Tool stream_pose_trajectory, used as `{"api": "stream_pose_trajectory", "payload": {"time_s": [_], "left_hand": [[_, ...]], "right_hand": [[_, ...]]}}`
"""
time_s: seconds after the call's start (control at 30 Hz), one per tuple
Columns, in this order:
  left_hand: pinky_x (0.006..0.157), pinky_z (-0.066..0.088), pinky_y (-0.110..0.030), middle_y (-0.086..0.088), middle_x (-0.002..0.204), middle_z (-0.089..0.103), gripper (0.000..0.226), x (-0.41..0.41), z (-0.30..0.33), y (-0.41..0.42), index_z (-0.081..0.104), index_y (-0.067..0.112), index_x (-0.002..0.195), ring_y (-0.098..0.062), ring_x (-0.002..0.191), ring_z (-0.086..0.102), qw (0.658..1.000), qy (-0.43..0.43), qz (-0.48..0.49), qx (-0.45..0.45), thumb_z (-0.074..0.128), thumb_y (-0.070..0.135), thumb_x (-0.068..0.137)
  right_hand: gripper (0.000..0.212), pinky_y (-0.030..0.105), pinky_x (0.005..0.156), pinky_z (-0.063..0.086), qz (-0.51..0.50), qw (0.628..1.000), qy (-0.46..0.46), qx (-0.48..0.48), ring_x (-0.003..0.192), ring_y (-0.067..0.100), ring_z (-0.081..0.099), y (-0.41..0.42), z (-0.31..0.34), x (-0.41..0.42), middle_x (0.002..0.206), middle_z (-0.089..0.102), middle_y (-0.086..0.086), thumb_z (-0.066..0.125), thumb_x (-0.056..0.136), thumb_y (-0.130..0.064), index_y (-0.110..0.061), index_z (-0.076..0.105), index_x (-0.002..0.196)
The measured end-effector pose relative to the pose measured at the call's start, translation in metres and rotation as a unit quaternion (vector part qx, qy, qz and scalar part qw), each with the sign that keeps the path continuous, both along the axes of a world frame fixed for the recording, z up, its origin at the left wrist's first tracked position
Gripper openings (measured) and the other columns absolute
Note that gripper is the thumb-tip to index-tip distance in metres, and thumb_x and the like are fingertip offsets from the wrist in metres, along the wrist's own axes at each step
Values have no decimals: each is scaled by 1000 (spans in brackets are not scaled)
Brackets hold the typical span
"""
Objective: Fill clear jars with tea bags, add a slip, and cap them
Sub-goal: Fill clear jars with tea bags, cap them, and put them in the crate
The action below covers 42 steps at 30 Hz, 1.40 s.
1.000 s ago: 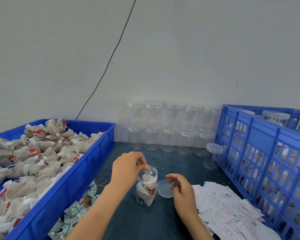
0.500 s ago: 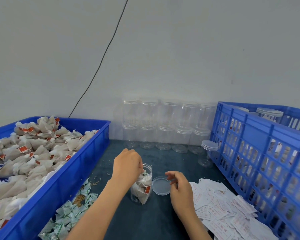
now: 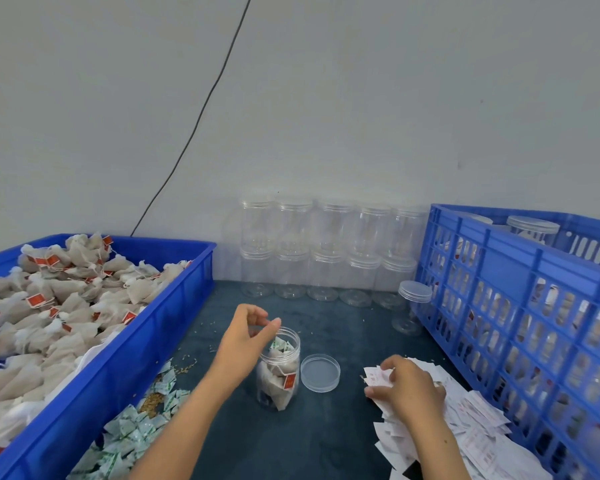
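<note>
An open clear jar (image 3: 278, 370) stands upright on the dark mat (image 3: 326, 434), near centre, holding tea bags (image 3: 274, 375) with a red tag against its near wall; the tag's print is too small to read. Its lid (image 3: 320, 372) lies flat on the mat just right of it, apart from the jar. The left hand (image 3: 245, 336) hovers at the jar's mouth, wrist bent down, fingers loosely curled with thumb and forefinger close together; whether they pinch anything cannot be told. The right hand (image 3: 407, 388) rests palm-down on the pile of white slips (image 3: 478, 431) to the right, fingertips pinching the edge of one slip (image 3: 374, 377); red print on the slips is blurred and unreadable. Small green-and-white sachets (image 3: 136, 431) lie scattered on the near left, beside a blue bin (image 3: 125, 362) heaped with red-tagged tea bags. Empty capped jars (image 3: 329, 251) stand stacked in two rows against the far wall, one more (image 3: 411, 310) beside the blue crate (image 3: 520, 306) on the right.
</note>
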<state>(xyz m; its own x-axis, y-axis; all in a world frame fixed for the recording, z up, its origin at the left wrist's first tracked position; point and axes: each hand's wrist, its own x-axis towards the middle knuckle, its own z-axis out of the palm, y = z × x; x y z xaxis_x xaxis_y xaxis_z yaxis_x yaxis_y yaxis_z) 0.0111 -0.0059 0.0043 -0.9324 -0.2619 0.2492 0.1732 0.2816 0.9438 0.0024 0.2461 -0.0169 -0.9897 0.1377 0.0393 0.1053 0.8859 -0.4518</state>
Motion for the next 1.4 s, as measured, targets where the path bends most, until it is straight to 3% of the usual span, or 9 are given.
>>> {"api": "stream_pose_trajectory", "payload": {"time_s": [0.13, 0.2, 0.33, 0.53, 0.87, 1.0, 1.17, 1.27, 1.4], "left_hand": [[75, 43, -6, 4, 108, 61, 32, 14, -27, 5, 50, 23, 113, 1, 96, 62, 991, 14, -83, 105, 50, 44, 88], [78, 43, -5, 6, 113, 60, 35, 15, -34, 4, 42, 27, 119, 5, 96, 61, 990, 4, -122, 70, 59, 33, 89], [82, 42, -6, 9, 121, 56, 82, 12, -50, -2, 33, 25, 125, 10, 102, 58, 986, -17, -165, -5, 86, 7, 65], [80, 40, -4, 22, 105, 65, 72, 8, -67, -5, 42, 27, 112, 12, 97, 59, 985, -34, -164, -38, 86, 24, 56], [86, 45, -14, 33, 106, 59, 69, 12, -66, 1, 41, 32, 109, 7, 98, 59, 989, 2, -134, -65, 82, 37, 53], [87, 45, -14, 29, 108, 60, 68, 16, -62, 4, 42, 31, 113, 2, 103, 59, 988, 30, -123, -86, 83, 30, 59], [83, 44, -12, 28, 109, 60, 66, 21, -57, 8, 42, 34, 112, 3, 103, 58, 987, 54, -99, -110, 83, 27, 61], [84, 46, -15, 27, 110, 61, 66, 22, -56, 9, 43, 34, 113, 3, 104, 59, 987, 60, -99, -112, 83, 23, 62], [84, 48, -18, 28, 111, 60, 66, 25, -54, 10, 44, 35, 114, 2, 104, 59, 987, 67, -96, -112, 82, 21, 62]], "right_hand": [[50, 37, 102, 29, 9, 1000, -17, 23, 120, 14, 50, 0, 3, 3, 125, 56, -11, 76, 78, -39, -34, 51, 121], [47, 36, 100, 30, 6, 1000, -15, 24, 119, 13, 52, -1, 5, 3, 123, 57, -11, 75, 80, -34, -35, 51, 121], [29, 33, 93, 31, -18, 999, 22, 23, 109, 9, 56, -4, 4, 6, 107, 61, -15, 71, 85, -28, -34, 55, 109], [18, 31, 77, 28, -63, 989, 128, -29, 77, 10, 55, -7, 0, 6, 77, 63, -14, 69, 88, -26, -26, 58, 74], [24, 33, 77, 37, -84, 986, 128, 68, 89, 21, 52, -4, -1, 4, 96, 51, 0, 47, 101, -26, -23, 69, 91], [13, 31, 67, 42, -37, 960, 252, -113, 76, 17, 58, -12, 9, 9, 86, 65, -2, 59, 94, -15, -16, 67, 84], [16, 19, 50, 47, 81, 831, 265, -482, 54, 11, 59, -53, 30, 28, 73, 71, 4, 68, 85, -3, -16, 65, 93], [24, 20, 51, 47, 150, 814, 257, -499, 55, 11, 60, -76, 28, 38, 76, 72, 6, 66, 84, 2, -17, 59, 98], [27, 16, 57, 47, 159, 857, 295, -391, 75, 2, 65, -91, 16, 42, 84, 70, -11, 69, 85, -3, -27, 57, 86]]}}
